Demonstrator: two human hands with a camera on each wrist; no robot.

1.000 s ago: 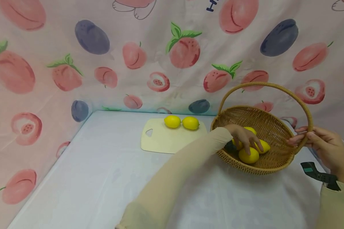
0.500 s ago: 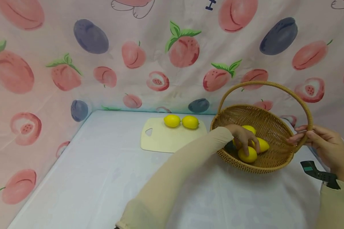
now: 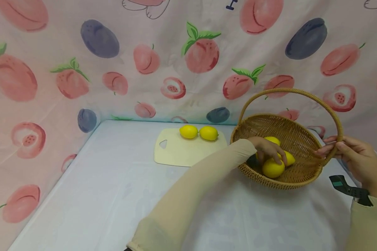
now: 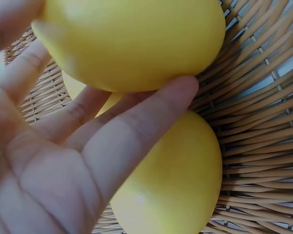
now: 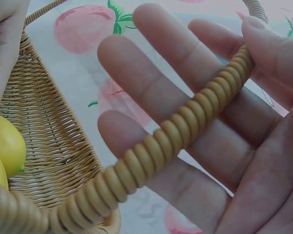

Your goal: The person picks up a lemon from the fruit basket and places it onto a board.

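A wicker basket (image 3: 298, 176) with a tall arched handle (image 3: 289, 91) leans toward me on the right, several yellow lemons inside. My left hand (image 3: 268, 149) reaches into it and holds the front lemon (image 3: 272, 169) with its fingers. Up close in the left wrist view, this lemon (image 4: 136, 44) lies between thumb and fingers, with another lemon (image 4: 180, 170) right below. My right hand (image 3: 359, 160) pinches the foot of the handle; in the right wrist view the thumb presses the wrapped handle (image 5: 161, 146) against nearly straight fingers.
A cream cutting board (image 3: 172, 153) lies left of the basket. Two lemons (image 3: 208, 133) sit side by side along its back edge. A fruit-print curtain (image 3: 128, 52) rises behind the white table (image 3: 113, 202). My left sleeve (image 3: 188, 198) crosses over the table's middle.
My left hand's fingers have closed in on the front lemon, which has shifted slightly right within the basket. The right hand, the basket and the cutting board stay in place.
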